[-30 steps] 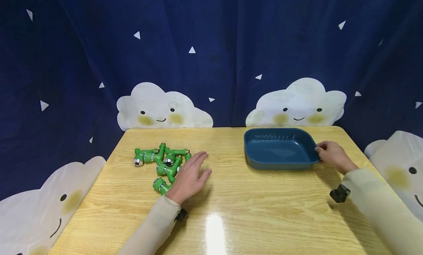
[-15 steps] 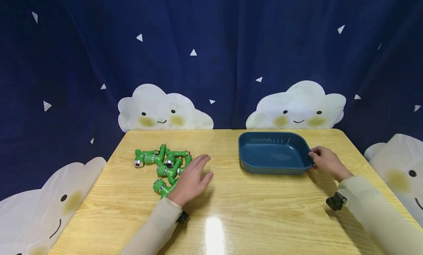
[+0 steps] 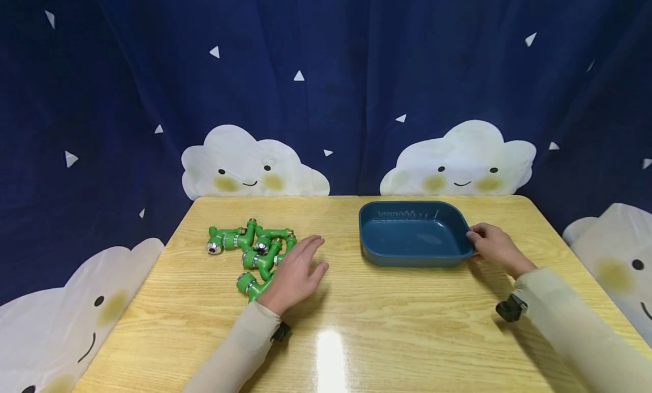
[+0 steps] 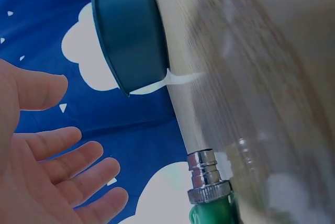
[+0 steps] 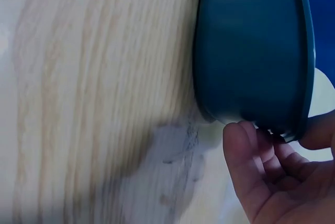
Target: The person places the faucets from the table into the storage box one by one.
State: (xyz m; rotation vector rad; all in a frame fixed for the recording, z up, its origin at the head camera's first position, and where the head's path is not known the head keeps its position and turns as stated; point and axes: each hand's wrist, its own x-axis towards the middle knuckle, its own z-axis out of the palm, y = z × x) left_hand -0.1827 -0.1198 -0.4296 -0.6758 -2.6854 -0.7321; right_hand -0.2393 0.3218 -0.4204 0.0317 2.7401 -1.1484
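Ahead of the right hand (image 5: 288, 187), right-wrist view, stands the tray (image 5: 251, 51), its near end pinched; keeping it level should suit sliding it. Left-wrist view: the left hand (image 4: 52, 177) is spread, holding nothing, near a green tap (image 4: 209, 192). Head view: the tray sits closer to the left hand than earlier.

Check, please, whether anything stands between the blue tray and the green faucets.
Yes: in the head view, the left grip juts into the gap from the near side, hiding part of the green faucets. Nothing else visible stands between them and the blue tray.
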